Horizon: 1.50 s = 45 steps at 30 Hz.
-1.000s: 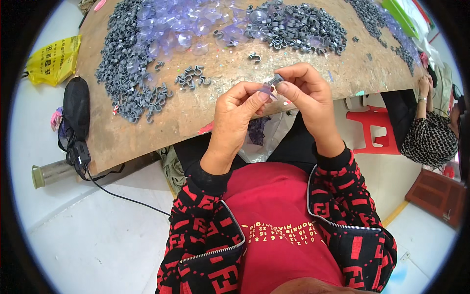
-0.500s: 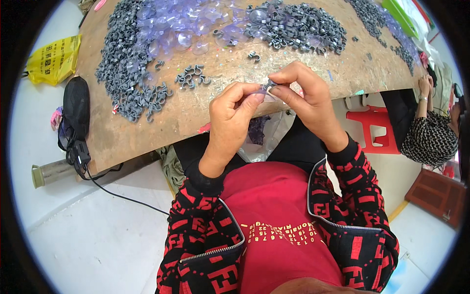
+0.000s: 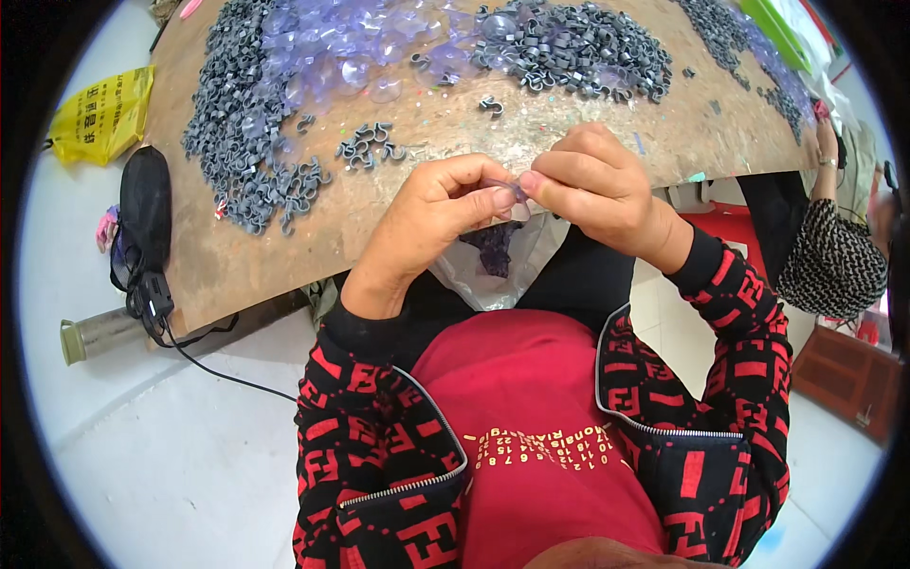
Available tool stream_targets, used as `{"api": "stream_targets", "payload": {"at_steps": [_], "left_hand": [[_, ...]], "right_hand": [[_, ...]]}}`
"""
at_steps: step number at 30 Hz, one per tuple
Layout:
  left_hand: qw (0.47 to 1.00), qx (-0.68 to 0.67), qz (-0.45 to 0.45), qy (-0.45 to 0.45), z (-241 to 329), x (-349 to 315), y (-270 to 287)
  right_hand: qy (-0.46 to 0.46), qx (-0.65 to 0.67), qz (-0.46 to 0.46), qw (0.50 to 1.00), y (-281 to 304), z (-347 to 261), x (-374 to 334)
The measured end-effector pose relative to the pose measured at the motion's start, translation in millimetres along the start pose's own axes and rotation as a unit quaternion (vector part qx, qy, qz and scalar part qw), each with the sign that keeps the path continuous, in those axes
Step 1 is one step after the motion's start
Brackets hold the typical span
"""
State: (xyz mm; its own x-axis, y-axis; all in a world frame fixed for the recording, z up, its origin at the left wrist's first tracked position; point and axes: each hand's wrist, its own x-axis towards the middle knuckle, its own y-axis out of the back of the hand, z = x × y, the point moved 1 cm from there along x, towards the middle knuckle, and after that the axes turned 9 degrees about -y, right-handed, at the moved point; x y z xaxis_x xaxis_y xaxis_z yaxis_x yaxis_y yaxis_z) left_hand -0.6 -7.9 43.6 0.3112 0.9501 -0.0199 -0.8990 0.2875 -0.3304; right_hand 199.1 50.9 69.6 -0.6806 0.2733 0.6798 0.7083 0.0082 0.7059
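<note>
Left hand (image 3: 431, 223): fingertips pinch a clear suction cup (image 3: 515, 190).
Right hand (image 3: 592, 185): fingertips pressed onto the same cup, above the board edge.
Done: few grey clips (image 3: 370, 144) set apart.
Left: large clip heaps (image 3: 578, 43), cup pile (image 3: 365, 43).

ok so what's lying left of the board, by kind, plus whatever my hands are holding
yellow bag: 1
black pouch: 1
metal flask: 1
black plug with cable: 1
small pink thing: 1
small clear piece, pinched by left hand and right hand: 1
total: 6
</note>
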Motion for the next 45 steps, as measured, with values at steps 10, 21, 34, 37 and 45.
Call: {"api": "stream_targets", "payload": {"at_steps": [10,21,34,37,45], "left_hand": [[0.722,0.606,0.034,-0.332,-5,7,9],[0.878,0.409,0.070,-0.237,-28,3,11],[0.825,0.488,0.085,-0.271,-44,10,8],[0.799,0.518,0.103,-0.287,-46,10,4],[0.775,0.537,0.097,-0.319,-46,12,1]], "right_hand": [[-0.342,0.106,-0.044,0.933,-48,4,-20],[-0.276,0.005,-0.042,0.960,-61,10,-36],[-0.278,0.083,-0.066,0.955,-58,20,-38],[-0.290,0.084,-0.046,0.952,-60,17,-40],[-0.330,0.075,-0.041,0.940,-53,7,-38]]}}
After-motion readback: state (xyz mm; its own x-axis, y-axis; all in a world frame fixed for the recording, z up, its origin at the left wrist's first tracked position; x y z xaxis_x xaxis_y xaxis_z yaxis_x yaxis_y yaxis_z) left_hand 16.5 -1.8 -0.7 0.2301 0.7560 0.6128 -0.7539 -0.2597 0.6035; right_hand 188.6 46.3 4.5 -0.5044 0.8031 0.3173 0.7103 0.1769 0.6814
